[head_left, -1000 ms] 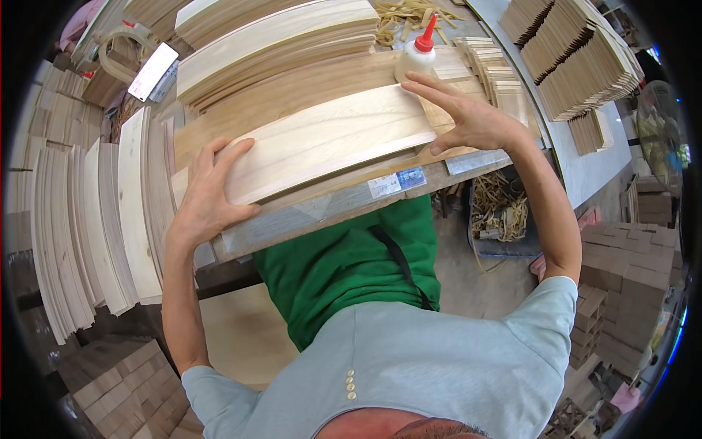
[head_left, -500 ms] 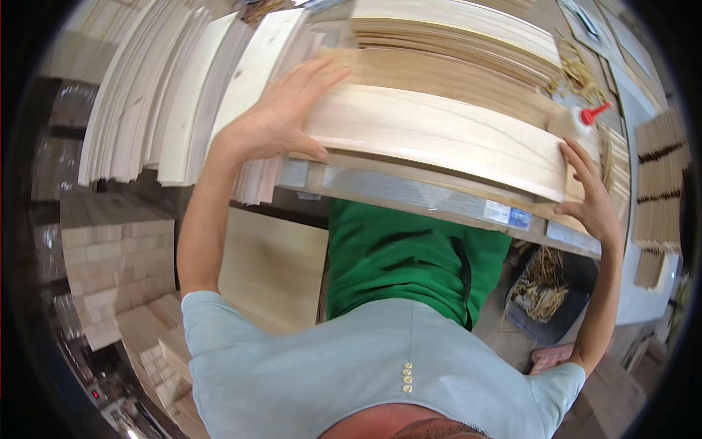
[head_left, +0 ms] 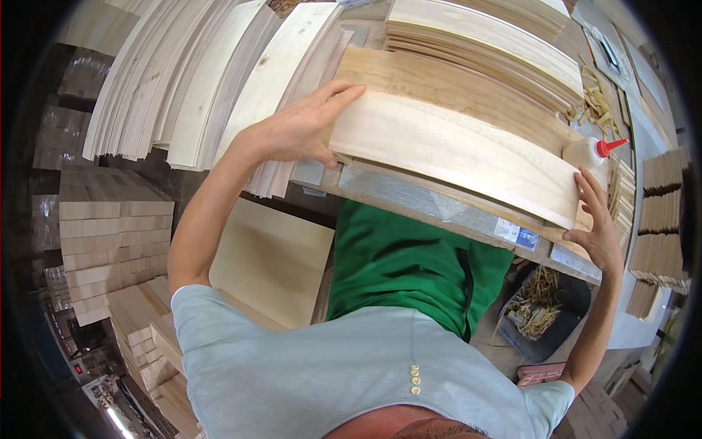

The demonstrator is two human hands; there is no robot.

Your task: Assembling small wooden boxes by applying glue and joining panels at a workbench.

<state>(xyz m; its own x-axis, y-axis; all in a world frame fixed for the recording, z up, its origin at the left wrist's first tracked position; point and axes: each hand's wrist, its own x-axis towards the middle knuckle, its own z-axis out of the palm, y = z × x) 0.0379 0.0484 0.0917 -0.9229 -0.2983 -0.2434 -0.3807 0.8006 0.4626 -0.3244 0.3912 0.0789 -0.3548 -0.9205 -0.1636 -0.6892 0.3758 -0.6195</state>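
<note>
A long pale wooden board (head_left: 453, 146) lies along the near edge of the workbench, slightly raised over a narrow gap at its front. My left hand (head_left: 303, 128) grips its left end, thumb at the front corner and fingers over the far corner. At the opposite end, my right hand (head_left: 601, 227) holds the board between thumb and fingers. Directly behind it is a browner wooden surface (head_left: 439, 80). A white glue bottle (head_left: 583, 153) with a red nozzle lies by the board's right end, just beyond my right hand.
Stacks of pale boards (head_left: 212, 88) stand to the left, and another board stack (head_left: 482, 44) sits at the back. Wood strips (head_left: 599, 102) lie at the far right. Below the bench, a dark bin (head_left: 541, 314) holds scraps; stacked wood blocks (head_left: 110, 241) are at lower left.
The whole view has shifted, so the bench appears a little farther right and lower. Both hands stay at the board's two ends; the board shows no clear movement on the bench.
</note>
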